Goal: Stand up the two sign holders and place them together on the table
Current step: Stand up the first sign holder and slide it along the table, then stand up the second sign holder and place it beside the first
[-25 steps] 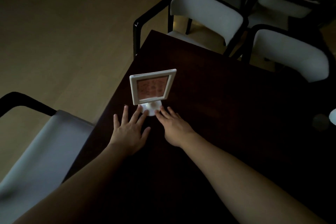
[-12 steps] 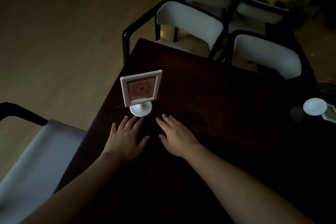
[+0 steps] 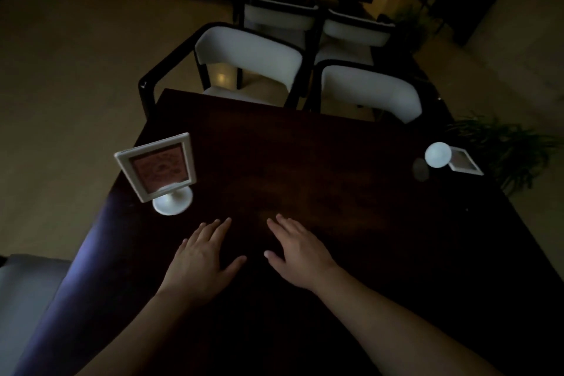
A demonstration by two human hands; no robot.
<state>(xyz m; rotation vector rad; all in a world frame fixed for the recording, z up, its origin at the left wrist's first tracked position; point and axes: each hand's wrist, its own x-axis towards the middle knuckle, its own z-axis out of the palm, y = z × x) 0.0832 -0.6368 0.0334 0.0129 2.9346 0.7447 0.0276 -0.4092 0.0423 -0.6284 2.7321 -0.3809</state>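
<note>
Upright white-framed sign holder [image 3: 158,170]: left of centre, just beyond left hand [image 3: 200,265] | fallen white sign holder [image 3: 451,159]: far right, apart from right hand [image 3: 300,255] | both hands flat, spread, empty

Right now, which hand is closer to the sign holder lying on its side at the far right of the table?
The right hand. It rests flat on the table, well short and left of the fallen sign holder. The left hand lies farther left, near the standing sign holder.

Head view, high, facing forward-down over table [image 3: 305,162].
</note>
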